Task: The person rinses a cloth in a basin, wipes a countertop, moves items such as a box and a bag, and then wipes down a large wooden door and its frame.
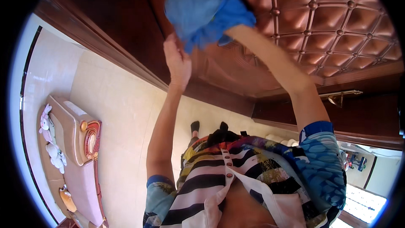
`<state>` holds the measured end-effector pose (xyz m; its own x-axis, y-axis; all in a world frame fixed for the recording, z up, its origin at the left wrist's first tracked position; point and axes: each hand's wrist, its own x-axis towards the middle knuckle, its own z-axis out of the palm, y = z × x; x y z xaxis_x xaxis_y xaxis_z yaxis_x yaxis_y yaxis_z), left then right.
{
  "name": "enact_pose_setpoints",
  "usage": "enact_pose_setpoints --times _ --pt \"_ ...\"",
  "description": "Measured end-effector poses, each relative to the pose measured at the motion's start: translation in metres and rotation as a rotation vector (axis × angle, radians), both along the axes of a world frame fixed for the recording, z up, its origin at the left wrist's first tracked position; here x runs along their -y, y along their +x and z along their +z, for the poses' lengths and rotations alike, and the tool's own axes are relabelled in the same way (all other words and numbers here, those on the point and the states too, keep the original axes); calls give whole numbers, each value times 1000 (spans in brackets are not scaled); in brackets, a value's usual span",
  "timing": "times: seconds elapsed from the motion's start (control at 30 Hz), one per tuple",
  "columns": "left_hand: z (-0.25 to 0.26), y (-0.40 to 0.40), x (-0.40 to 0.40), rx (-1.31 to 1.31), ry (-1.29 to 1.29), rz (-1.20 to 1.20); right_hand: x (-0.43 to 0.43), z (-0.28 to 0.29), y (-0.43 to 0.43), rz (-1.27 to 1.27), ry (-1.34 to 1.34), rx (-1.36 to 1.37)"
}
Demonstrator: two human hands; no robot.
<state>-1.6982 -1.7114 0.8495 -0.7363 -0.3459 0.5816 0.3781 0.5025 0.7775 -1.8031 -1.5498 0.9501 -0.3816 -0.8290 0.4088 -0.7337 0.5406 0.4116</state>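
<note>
A bunched blue cloth (205,15), blurred at its edges, lies against a dark wood door (221,69) with a glossy copper-brown quilted panel (329,15). My right forearm (269,57) runs up into the cloth, and the folds cover my right hand. The cloth stays raised at the end of that arm. Just below the cloth's left end, my left hand (177,61) is raised at the door's edge by a dark vertical gap. Its fingertips are partly hidden, so whether it grips the edge cannot be told.
A brass-coloured handle (340,96) juts out at the right. Across the pale tiled floor (126,117) on the left stands a sofa (79,177) with carved red and gold trim. Several plush toys (55,156) sit on it. My feet (195,126) are near the door's base.
</note>
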Motion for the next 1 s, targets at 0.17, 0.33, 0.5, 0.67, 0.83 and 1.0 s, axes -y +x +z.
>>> enact_pose_setpoints --times 0.17,0.33,0.5,0.67,0.83,1.0 --pt "-26 2 -24 41 -97 -44 -8 -45 29 -70 85 263" --pt "-53 31 -11 378 652 -354 -1 -85 61 -304 -114 1042" --pt "-28 57 -60 371 837 -357 -15 -73 59 -506 -1252 2317" --pt "34 52 -73 156 895 -632 4 6 90 -319 -1034 1698" --pt "140 3 -50 -416 373 -306 25 117 106 259 -805 566" --pt "217 -78 12 -456 -162 -377 26 183 76 140 -558 -215"
